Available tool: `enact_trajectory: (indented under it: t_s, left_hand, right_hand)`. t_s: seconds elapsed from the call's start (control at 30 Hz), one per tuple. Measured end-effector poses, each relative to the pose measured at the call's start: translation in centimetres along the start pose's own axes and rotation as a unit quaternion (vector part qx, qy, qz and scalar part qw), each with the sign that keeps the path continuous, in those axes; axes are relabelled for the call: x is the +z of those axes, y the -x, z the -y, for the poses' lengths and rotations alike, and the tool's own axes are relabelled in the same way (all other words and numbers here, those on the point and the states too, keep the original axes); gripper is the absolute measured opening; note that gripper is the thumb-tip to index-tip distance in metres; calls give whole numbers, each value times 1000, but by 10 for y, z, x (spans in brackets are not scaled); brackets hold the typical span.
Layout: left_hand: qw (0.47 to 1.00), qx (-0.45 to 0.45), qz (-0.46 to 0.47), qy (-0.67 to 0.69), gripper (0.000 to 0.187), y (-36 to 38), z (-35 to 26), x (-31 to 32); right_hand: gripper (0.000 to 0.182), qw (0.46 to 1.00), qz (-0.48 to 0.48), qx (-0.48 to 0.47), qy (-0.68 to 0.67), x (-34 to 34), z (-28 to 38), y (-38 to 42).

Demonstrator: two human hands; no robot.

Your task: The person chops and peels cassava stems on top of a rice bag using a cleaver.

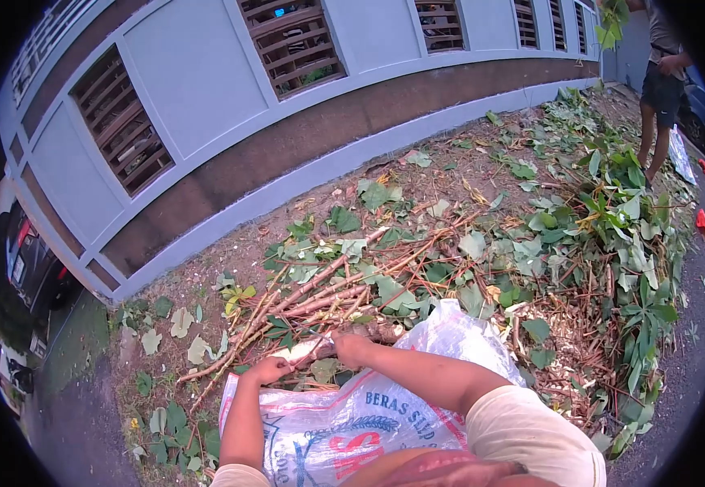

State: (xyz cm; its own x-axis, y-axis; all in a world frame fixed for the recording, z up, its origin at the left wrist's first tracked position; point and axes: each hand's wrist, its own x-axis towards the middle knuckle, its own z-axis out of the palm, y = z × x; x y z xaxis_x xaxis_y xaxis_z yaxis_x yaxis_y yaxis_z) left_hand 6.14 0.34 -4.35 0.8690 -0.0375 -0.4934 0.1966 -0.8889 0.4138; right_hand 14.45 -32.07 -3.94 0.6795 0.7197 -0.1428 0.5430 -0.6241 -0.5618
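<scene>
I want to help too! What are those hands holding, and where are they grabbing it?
Both hands grip one pale, peeled woody stem: left hand at its near end, right hand further along it.

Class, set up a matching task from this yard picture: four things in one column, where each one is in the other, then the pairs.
1 sack
2 stick
3 other person
4 car

a far left, beyond the wall's end
b held in both hands
c on the lap
d top right, standing by the leaves

Pairs: 1-c, 2-b, 3-d, 4-a
</scene>
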Motion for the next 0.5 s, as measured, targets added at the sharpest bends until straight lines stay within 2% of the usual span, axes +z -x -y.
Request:
enact_trajectory:
  t_s: [0.07,0.1,0.13,0.2,0.23,0.33,0.4,0.43,0.5]
  left_hand:
    - [998,-33,27,-37,46,12,-4,-5]
    - [996,-63,57,10,45,10,4,-3]
    - [992,-67,57,86,40,10,11,3]
    - [994,-59,1,97,33,14,14,5]
    - [994,-64,5,87,33,15,17,2]
    - [998,-34,16,47,31,23,17,-1]
    - [994,-1,-57,91,31,22,18,4]
    - [991,51,-90,85,33,19,19,6]
    - [991,52,-93,81,33,17,2,10]
  right_hand:
    - [51,1000,16,3,-6,-6,1,4]
    - [47,1000,6,-2,0,-7,2,6]
    - [47,1000,1,-7,-2,-7,0,7]
    - [42,999,-42,-19,-27,-5,-1,7]
    - [42,998,-45,-19,-38,-3,-3,6]
    - [43,998,6,3,-61,-17,0,13]
    - [43,997,-46,-36,-46,-14,0,10]
    - [44,997,-64,-46,-14,-11,1,9]
    - [43,994,-72,-62,-51,-17,8,8]
